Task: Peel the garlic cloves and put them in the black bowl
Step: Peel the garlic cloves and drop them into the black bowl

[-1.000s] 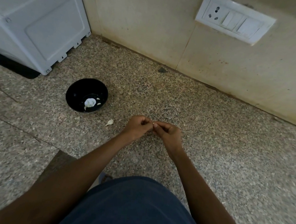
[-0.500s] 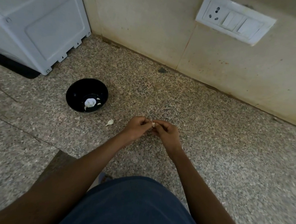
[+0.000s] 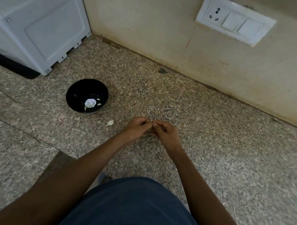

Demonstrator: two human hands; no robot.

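Note:
My left hand (image 3: 137, 127) and my right hand (image 3: 165, 133) meet fingertip to fingertip over the speckled counter, both with curled fingers pinching a small garlic clove that is almost wholly hidden between them. The black bowl (image 3: 77, 92) stands to the left of my hands and holds a white lump with a few pale clove pieces around it. One loose garlic clove (image 3: 110, 122) lies on the counter between the bowl and my left hand.
A white appliance (image 3: 35, 21) fills the back left corner. The beige wall (image 3: 152, 25) runs along the back, with a white socket and switch plate (image 3: 234, 18) at upper right. A small dark chip (image 3: 162, 70) lies near the wall.
My hands stay in the same spot. A pale bit of clove showed between the fingertips half a second ago and is hidden now.

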